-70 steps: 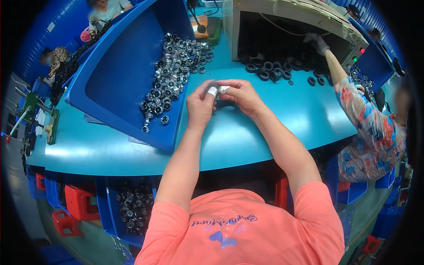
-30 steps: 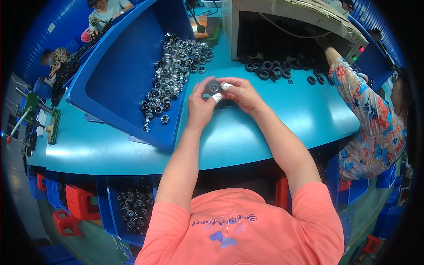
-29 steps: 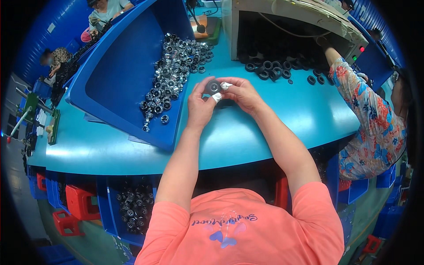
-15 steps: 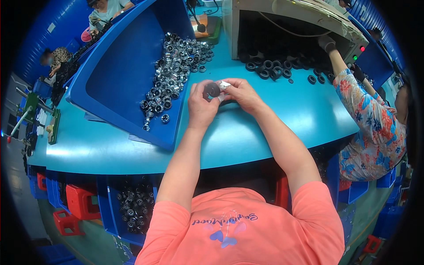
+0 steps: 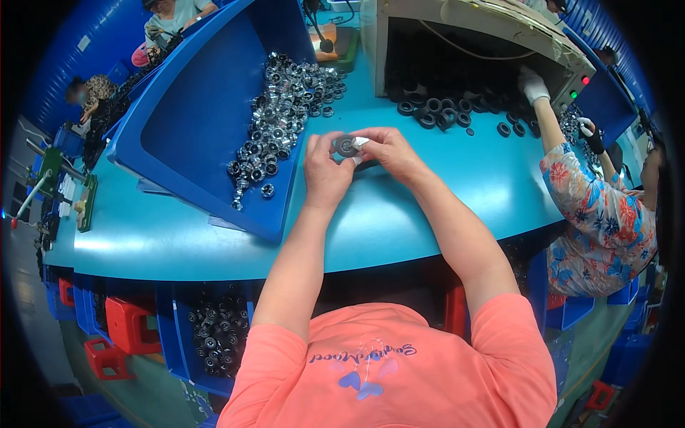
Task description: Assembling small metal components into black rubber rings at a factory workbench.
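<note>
Above the blue-green table, a small black toy wheel [image 5: 346, 146] with a greyish spoked centre is held between my two hands. My left hand [image 5: 325, 171] is closed round its left side, thumb and fingers curled. From the other side my right hand [image 5: 391, 153] grips it, with white wraps on the fingertips. Something dark shows under my right hand's fingers; I cannot make out what. Left of my hands, shiny chrome wheel hubs [image 5: 275, 118] lie heaped in a tilted blue bin [image 5: 193, 93]. Loose black rubber tyres [image 5: 446, 114] lie beyond my hands.
A box-like metal machine [image 5: 492, 14] with an open front stands at the back, tyres in its mouth. On the right, a co-worker's white-gloved hand [image 5: 534, 85] reaches in there. A crate of dark wheels [image 5: 217, 335] and red stools [image 5: 132, 324] are below the table's edge.
The wheel in my hands has turned, so its spoked centre now shows. The co-worker's gloved hand has shifted in the machine opening, and their other gloved hand has come into view.
</note>
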Action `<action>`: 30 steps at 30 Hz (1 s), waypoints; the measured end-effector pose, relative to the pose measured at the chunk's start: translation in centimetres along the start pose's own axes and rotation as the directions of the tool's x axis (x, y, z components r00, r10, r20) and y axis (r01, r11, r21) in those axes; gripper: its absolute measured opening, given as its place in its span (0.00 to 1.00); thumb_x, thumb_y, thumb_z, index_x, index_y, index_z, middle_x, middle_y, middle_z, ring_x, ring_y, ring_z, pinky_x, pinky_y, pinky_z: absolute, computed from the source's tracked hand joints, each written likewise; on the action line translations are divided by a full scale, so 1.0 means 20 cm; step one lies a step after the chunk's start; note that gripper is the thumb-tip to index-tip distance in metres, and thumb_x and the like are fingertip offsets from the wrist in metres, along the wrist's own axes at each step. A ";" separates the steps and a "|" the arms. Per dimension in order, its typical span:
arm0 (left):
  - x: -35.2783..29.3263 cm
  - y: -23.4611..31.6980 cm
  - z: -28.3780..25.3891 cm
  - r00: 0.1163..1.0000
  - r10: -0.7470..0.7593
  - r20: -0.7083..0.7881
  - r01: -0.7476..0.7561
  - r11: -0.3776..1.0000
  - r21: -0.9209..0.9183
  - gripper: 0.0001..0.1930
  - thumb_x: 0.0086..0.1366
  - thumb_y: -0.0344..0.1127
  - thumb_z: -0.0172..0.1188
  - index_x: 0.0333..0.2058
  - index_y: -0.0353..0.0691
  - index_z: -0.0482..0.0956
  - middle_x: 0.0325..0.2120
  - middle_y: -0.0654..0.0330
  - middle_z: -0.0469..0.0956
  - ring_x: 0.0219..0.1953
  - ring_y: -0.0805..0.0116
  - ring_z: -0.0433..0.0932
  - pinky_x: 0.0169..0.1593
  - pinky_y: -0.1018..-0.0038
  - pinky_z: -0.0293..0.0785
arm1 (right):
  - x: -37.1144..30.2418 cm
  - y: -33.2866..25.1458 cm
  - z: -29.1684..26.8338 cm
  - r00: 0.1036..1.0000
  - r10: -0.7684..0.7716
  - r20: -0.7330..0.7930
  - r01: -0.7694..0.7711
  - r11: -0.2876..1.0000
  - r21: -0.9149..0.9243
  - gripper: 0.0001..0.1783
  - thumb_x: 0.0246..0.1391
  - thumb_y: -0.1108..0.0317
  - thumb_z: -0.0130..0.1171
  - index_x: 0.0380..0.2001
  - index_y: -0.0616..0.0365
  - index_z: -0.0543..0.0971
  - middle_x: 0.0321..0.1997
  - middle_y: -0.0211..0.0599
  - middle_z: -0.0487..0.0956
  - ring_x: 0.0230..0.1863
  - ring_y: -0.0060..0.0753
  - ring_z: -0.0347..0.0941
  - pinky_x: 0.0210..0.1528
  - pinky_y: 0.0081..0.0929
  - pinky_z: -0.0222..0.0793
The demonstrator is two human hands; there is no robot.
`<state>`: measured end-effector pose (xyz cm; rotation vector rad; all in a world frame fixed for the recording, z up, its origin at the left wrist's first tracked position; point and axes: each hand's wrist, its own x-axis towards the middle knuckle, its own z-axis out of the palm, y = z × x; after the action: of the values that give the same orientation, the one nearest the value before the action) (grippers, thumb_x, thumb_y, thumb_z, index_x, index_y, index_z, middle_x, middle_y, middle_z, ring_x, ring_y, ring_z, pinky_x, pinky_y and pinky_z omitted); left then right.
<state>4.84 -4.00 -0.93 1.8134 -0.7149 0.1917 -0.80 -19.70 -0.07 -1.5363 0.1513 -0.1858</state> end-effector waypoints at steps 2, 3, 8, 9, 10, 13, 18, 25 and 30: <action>0.00 -0.02 0.01 0.999 0.038 -0.035 -0.036 0.998 0.049 0.22 0.45 0.23 0.73 0.42 0.39 0.81 0.35 0.60 0.72 0.34 0.67 0.76 0.32 0.73 0.78 | 0.00 0.00 0.01 1.000 0.005 -0.012 -0.006 1.000 -0.025 0.17 0.58 0.67 0.60 0.49 0.63 0.83 0.41 0.35 0.84 0.37 0.20 0.78 0.40 0.20 0.75; 0.00 -0.04 0.01 0.997 0.056 -0.052 -0.052 0.996 0.075 0.22 0.45 0.24 0.73 0.42 0.39 0.81 0.35 0.61 0.72 0.32 0.69 0.75 0.31 0.75 0.77 | 0.00 -0.01 0.02 1.000 0.023 -0.018 -0.023 0.999 -0.035 0.17 0.58 0.68 0.60 0.49 0.63 0.83 0.41 0.34 0.84 0.37 0.21 0.78 0.40 0.20 0.75; 0.00 -0.06 0.01 0.972 0.217 -0.091 -0.196 0.960 0.200 0.19 0.47 0.22 0.70 0.40 0.38 0.79 0.35 0.57 0.75 0.34 0.62 0.77 0.32 0.71 0.77 | -0.03 -0.03 0.07 0.999 0.039 -0.036 -0.038 0.999 0.038 0.19 0.53 0.73 0.61 0.49 0.63 0.82 0.38 0.33 0.83 0.35 0.20 0.77 0.38 0.21 0.75; 0.00 -0.05 0.02 0.961 0.261 -0.091 -0.237 0.947 0.219 0.18 0.47 0.22 0.70 0.40 0.37 0.79 0.35 0.57 0.75 0.34 0.61 0.78 0.32 0.70 0.77 | -0.02 -0.01 0.06 0.998 0.050 -0.032 -0.047 0.996 0.082 0.19 0.52 0.73 0.61 0.49 0.64 0.82 0.38 0.33 0.83 0.35 0.20 0.77 0.39 0.21 0.75; 0.00 -0.05 0.03 0.958 0.277 -0.076 -0.253 0.937 0.240 0.18 0.48 0.22 0.70 0.39 0.37 0.79 0.35 0.57 0.76 0.34 0.60 0.78 0.32 0.69 0.77 | -0.01 0.01 0.04 0.998 0.060 -0.029 -0.056 0.991 0.125 0.20 0.51 0.74 0.61 0.49 0.64 0.82 0.38 0.33 0.83 0.35 0.21 0.77 0.39 0.21 0.76; -0.01 -0.06 0.04 0.960 0.276 -0.042 -0.255 0.928 0.272 0.18 0.48 0.22 0.69 0.39 0.37 0.78 0.34 0.56 0.78 0.35 0.59 0.79 0.33 0.67 0.78 | 0.00 0.03 0.05 0.995 0.093 -0.030 -0.086 0.979 0.187 0.21 0.51 0.74 0.61 0.50 0.66 0.82 0.38 0.34 0.83 0.35 0.21 0.78 0.40 0.21 0.76; -0.01 -0.05 0.00 0.999 0.012 -0.032 -0.011 0.998 0.055 0.20 0.50 0.23 0.70 0.43 0.36 0.78 0.33 0.57 0.82 0.33 0.67 0.82 0.36 0.72 0.78 | -0.02 -0.01 0.05 0.994 0.105 -0.009 -0.102 0.979 0.177 0.21 0.56 0.71 0.59 0.53 0.67 0.80 0.43 0.38 0.83 0.40 0.24 0.80 0.44 0.21 0.78; -0.01 -0.01 0.00 0.992 -0.128 0.023 0.129 0.986 -0.103 0.18 0.51 0.23 0.68 0.43 0.35 0.78 0.36 0.52 0.83 0.37 0.61 0.85 0.41 0.68 0.81 | 0.00 0.00 0.00 0.991 0.119 0.054 -0.129 0.958 0.256 0.20 0.59 0.70 0.56 0.54 0.66 0.79 0.47 0.40 0.82 0.44 0.26 0.80 0.47 0.24 0.79; -0.01 0.02 0.00 0.989 -0.146 0.022 0.147 0.983 -0.114 0.18 0.52 0.24 0.69 0.44 0.36 0.78 0.37 0.53 0.83 0.38 0.62 0.84 0.42 0.69 0.80 | 0.01 0.02 0.00 0.997 0.077 -0.005 -0.075 0.981 0.177 0.17 0.61 0.68 0.58 0.50 0.64 0.82 0.42 0.38 0.83 0.40 0.25 0.80 0.44 0.23 0.78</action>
<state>4.55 -4.04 -0.76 1.7497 -0.5870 0.0402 -0.54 -19.81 -0.45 -1.3504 0.1975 -0.1436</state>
